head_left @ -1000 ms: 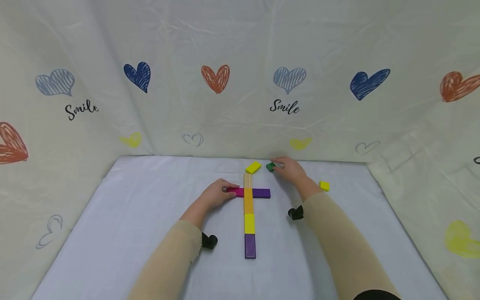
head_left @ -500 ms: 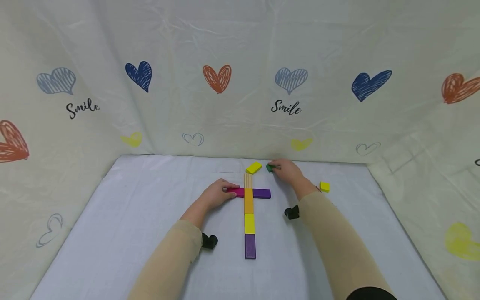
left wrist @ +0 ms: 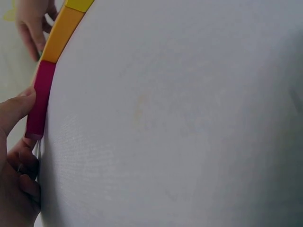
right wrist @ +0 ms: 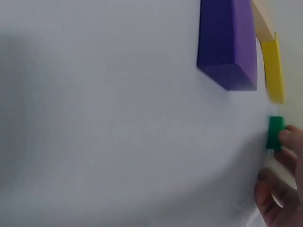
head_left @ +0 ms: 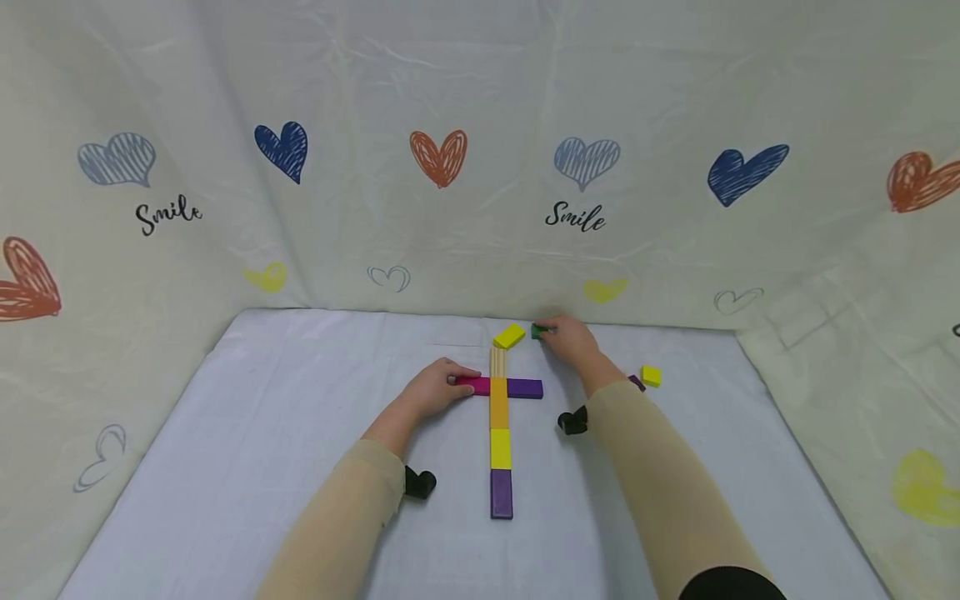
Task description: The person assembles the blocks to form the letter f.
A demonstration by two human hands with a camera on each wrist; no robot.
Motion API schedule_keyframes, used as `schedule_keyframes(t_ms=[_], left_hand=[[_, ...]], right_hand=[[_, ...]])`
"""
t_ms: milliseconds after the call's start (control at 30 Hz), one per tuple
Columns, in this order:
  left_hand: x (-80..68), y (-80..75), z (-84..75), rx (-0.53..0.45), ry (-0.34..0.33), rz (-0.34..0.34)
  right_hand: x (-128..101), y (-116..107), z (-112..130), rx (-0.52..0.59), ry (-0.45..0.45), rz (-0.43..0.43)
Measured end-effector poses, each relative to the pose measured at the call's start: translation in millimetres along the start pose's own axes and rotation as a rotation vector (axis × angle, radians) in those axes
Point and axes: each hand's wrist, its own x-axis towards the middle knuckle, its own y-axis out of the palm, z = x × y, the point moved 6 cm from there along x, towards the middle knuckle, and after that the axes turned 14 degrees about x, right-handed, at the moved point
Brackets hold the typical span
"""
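Observation:
My left hand holds the magenta block at its outer end between thumb and fingers; the left wrist view shows the thumb along its side. This block forms the left arm of a cross, with a purple block as the right arm. An orange block, a yellow block and another purple block line up toward me. Beyond the orange one lies a bare-wood piece, then a slanted yellow block. My right hand pinches a green block just right of it.
Beyond the right forearm lie a small yellow block and a dark purple piece, partly covered by the sleeve. A white cloth covers the table, and a heart-printed sheet rises behind its back edge.
The right hand has drawn slightly left with the green block, its forearm shifting left too and uncovering the dark purple piece. The left hand stays at the magenta block.

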Motion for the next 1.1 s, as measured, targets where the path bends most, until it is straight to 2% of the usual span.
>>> schedule_keyframes(t_ms=[233, 433, 800, 1100], left_hand=[[-1.0, 0.6, -1.8, 0.006, 0.002, -0.003], [-2.9, -2.7, -5.4, -0.006, 0.007, -0.005], [-3.0, -3.1, -5.6, 0.002, 0.003, -0.004], [-3.6, -4.3, -2.4, -0.008, -0.005, 0.008]], right_hand=[[1, 1, 5, 0.021, -0.013, -0.014], [-3, -1, 12, 0.048, 0.013, -0.030], [-2, 4, 11, 0.086, 0.029, -0.037], [-3, -3, 14, 0.095, 0.021, -0.045]])
